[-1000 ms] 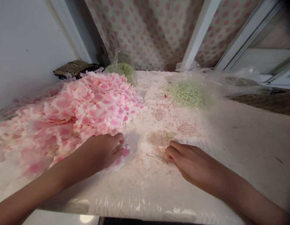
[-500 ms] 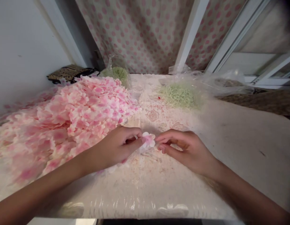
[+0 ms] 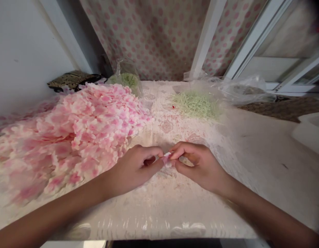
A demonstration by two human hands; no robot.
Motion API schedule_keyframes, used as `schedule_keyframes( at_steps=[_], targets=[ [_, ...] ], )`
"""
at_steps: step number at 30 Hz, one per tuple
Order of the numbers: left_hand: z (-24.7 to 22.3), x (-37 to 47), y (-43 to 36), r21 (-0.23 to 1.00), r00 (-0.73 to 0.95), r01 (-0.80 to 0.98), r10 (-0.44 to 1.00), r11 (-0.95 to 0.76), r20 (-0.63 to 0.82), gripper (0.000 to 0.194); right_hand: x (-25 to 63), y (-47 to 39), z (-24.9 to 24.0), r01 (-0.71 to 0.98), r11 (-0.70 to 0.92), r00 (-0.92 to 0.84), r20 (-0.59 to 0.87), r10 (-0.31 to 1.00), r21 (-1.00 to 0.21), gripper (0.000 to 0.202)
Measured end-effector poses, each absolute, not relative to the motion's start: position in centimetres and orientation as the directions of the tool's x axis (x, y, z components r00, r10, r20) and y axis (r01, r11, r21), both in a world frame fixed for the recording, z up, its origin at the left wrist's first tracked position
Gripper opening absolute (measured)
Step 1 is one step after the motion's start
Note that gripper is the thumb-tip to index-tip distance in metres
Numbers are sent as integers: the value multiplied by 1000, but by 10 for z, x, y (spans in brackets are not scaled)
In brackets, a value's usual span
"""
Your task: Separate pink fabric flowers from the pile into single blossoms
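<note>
A small pink and white flower (image 3: 168, 160) is between the fingertips of both hands, above the middle of the table. My left hand (image 3: 140, 165) pinches its left side between thumb and forefinger. From the right, my right hand (image 3: 200, 165) has its thumb and forefinger closed at the flower's other edge. The petals look bunched and are partly hidden by the fingers. A large heap of pink flowers (image 3: 97, 117) lies beside my left hand and forearm.
Pale green stems (image 3: 197, 103) lie at the back of the covered table (image 3: 195, 213), near clear plastic (image 3: 242, 89). A bag of green pieces (image 3: 128, 80) and a patterned pouch (image 3: 71, 80) are behind the heap. A white object (image 3: 311, 132) shows at the right edge.
My right hand has moved left and its fingertips now meet at the flower. The flower was spread flat and now looks folded. A white object has come into view at the right.
</note>
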State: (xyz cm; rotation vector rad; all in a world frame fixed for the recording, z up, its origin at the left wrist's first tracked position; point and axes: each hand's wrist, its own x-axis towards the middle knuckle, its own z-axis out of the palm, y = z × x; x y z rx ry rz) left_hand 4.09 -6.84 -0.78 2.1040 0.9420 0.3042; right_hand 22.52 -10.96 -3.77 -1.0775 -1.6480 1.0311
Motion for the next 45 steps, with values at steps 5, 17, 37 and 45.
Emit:
schedule_keyframes(
  at_steps=[5,17,37,45],
  targets=[
    [-7,38,-69,747,705,514,704,-421,-88,28,225,-110,-37,204,268,-216,224,950,-942,13],
    [20,9,-76,400,673,693,737,-599,-62,29,233,-110,-35,355,114,-205,41,978,-928,5],
    [-16,-24,-115,-277,887,449,386,-849,255,23,222,-119,-25,211,191,-469,71,880,-959,7],
    [-5,6,-104,-413,886,263,50,-872,460,23,223,-119,-26,-67,29,-490,59,870,-997,4]
  ],
)
